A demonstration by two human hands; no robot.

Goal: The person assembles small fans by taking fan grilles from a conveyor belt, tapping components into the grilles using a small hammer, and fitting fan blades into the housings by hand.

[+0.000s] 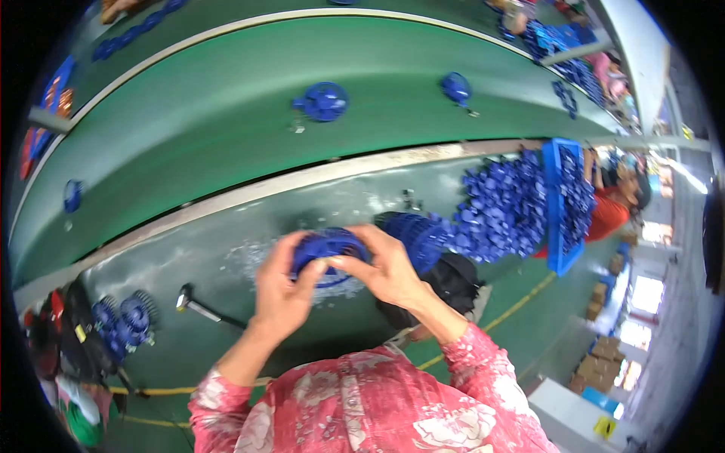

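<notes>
A round blue plastic fan guard [332,245] is held between my two hands above the green work table [204,260]. My left hand [283,291] grips its left side, fingers behind the rim and thumb on the near edge. On the other side my right hand [381,268] closes round the rim, its thumb meeting the left one. Just right of my right hand lies a stack of similar blue guards [415,238]. Small clear bits [245,260] are scattered on the table beyond my left hand. What lies inside the guard is hard to make out.
A heap of small blue parts [502,208] and a blue crate [555,226] stand at the right. A hammer [204,308] and more blue guards [132,317] lie left. Blue fans [325,102] ride the green conveyor belt [226,98]. A person in red [608,215] is beyond the crate.
</notes>
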